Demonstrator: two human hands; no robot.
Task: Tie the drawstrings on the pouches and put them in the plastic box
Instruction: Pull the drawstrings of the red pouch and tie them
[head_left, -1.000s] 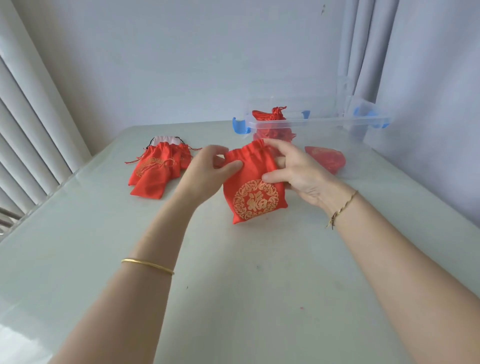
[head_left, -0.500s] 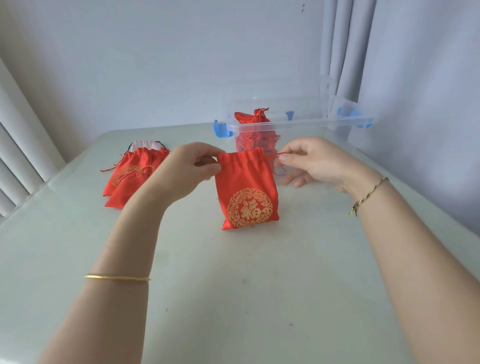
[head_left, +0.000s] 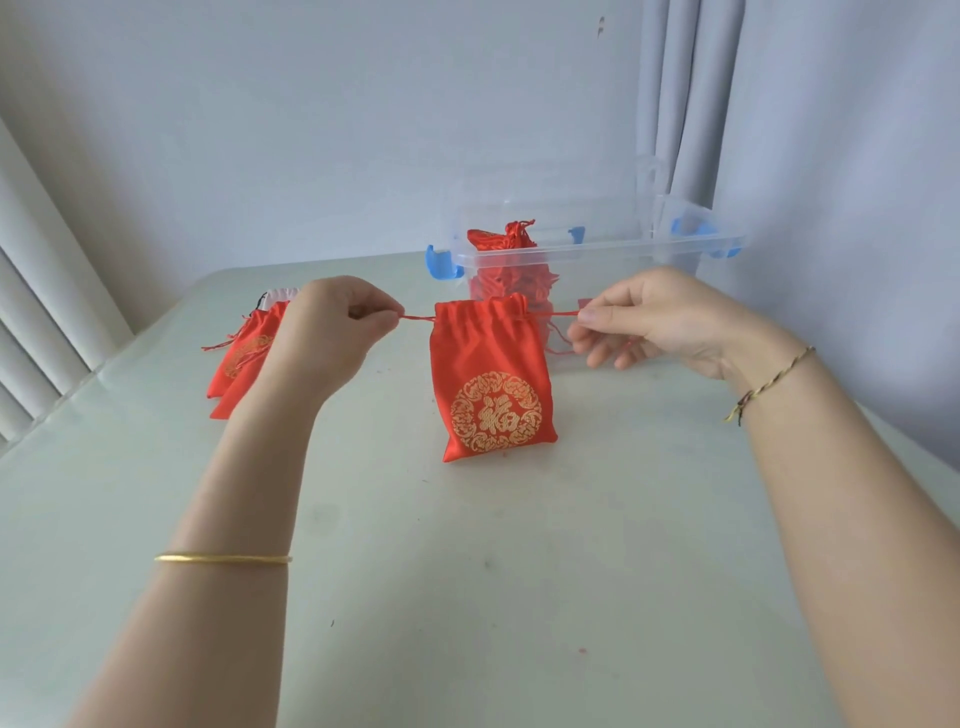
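- Spare pouches (head_left: 241, 358) lie on the desk (head_left: 467, 597), left of the held pouch (head_left: 491, 384).
- Left hand (head_left: 332, 332) pinches the left drawstring (head_left: 415, 317).
- Pull both cords level and evenly outward until the mouth gathers fully, then knot.
- Held pouch hangs mouth up, long axis vertical.
- Right hand (head_left: 654, 322) pinches the right drawstring (head_left: 556, 313).
- Plastic box (head_left: 597, 249) stands behind the held pouch, rightward.
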